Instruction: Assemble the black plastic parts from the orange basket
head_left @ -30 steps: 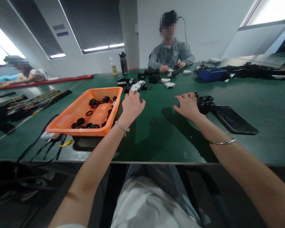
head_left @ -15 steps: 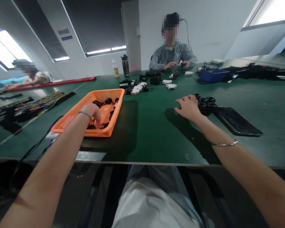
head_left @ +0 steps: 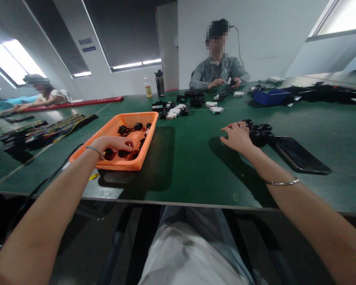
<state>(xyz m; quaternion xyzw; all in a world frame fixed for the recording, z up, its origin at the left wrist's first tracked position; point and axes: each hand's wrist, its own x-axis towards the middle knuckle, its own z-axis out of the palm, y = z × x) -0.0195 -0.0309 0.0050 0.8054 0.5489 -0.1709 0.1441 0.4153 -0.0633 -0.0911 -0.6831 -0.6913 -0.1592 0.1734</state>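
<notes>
My left hand (head_left: 112, 143) reaches into the orange basket (head_left: 142, 152), palm down, its fingers spread over several small black round parts (head_left: 123, 130) that lie inside. I cannot see anything gripped in it. My right hand (head_left: 236, 136) rests on the green table (head_left: 190, 158), fingers apart, touching the left side of a cluster of black ring-shaped parts (head_left: 259, 131). A dark phone (head_left: 298, 155) lies flat just right of that cluster.
A person in a grey shirt (head_left: 219, 73) sits across the table handling small parts; black and white pieces (head_left: 173, 110) lie between us. Two bottles (head_left: 159, 84) stand at the far edge. Cable bundles (head_left: 44, 130) lie left, a blue box (head_left: 268, 97) right.
My left hand moved from the table beside the basket's far corner into the basket, then settled lower over the black parts. The right hand stayed by the ring cluster.
</notes>
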